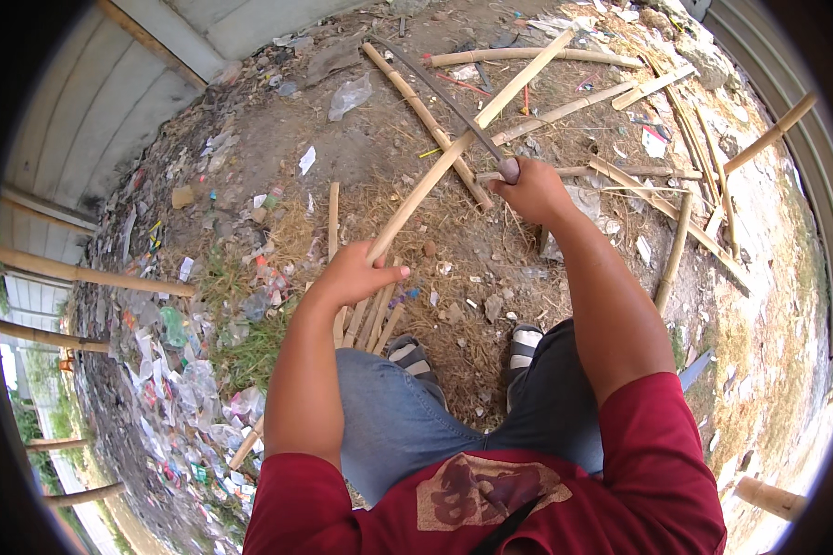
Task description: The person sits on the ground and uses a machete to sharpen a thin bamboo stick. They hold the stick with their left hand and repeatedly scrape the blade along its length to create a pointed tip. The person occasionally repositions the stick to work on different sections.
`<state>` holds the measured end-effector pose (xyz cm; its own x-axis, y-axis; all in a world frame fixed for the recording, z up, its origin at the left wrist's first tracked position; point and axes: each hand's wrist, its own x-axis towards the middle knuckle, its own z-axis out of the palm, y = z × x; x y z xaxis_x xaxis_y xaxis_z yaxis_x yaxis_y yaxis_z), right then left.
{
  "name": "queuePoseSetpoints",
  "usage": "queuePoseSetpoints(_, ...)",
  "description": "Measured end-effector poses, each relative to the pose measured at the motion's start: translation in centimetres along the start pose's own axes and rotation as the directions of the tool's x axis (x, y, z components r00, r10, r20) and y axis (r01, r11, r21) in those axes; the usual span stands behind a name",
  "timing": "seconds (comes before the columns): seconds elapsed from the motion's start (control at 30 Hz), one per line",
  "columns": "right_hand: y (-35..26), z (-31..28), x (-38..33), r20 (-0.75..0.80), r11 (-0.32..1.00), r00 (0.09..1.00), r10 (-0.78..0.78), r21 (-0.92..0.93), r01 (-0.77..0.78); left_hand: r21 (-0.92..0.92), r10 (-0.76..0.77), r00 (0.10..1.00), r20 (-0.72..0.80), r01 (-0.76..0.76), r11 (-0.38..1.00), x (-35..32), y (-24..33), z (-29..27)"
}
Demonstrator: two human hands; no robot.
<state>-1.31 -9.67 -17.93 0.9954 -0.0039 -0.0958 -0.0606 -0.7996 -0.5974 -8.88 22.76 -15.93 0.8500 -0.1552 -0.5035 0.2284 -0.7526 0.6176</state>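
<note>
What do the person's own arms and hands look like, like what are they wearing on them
The left hand and right hand are ungloved, with no watch or band visible at either wrist. Both forearms are bare, below a short, maroon left sleeve and matching right sleeve, neither showing any print.

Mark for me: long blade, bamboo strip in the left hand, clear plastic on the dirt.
Long blade (pixel 458 108), head view: dark blade, around mid-length.
Bamboo strip (pixel 426 191), head view: pale length, nearer side of the blade crossing.
Clear plastic (pixel 350 96), head view: crumpled middle.
</note>
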Motion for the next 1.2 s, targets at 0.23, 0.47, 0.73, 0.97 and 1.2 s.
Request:
queuePoseSetpoints(0.23, -2.7, -1.6, -3.1, 0.085, 0.951, 0.959, -0.271, -0.131, 0.281, -0.085, -0.020, 0.997, -0.073, 0.013, 0.996, 0.4, 0.3, 0.0)
queuePoseSetpoints(0.47, -4.2, -2.1, -3.9, -0.006, 0.878, 0.925, -0.379, -0.320, 0.357, -0.217, 0.003, 0.992, -0.127, -0.030, 0.976, -0.1, -0.3, -0.2)
queuePoseSetpoints(0.73, -5.7, -0.5, -4.3, 0.055, 0.801, 0.871, -0.488, -0.368, 0.472, -0.257, 0.088, 0.989, -0.120, -0.117, 0.959, -0.2, -0.6, -0.7)
queuePoseSetpoints(0.97, -3.2, -1.3, -2.3, -0.203, 0.984, 0.967, -0.155, -0.123, 0.132, -0.269, 0.054, 0.997, -0.061, -0.068, 0.961, -0.4, -0.4, -0.7)
queuePoseSetpoints(1.2, -5.8, 0.6, -4.4, 0.098, 0.775, 0.852, -0.514, -0.374, 0.510, -0.073, 0.102, 0.974, -0.203, -0.120, 0.990, -0.3, 0.0, -0.5)
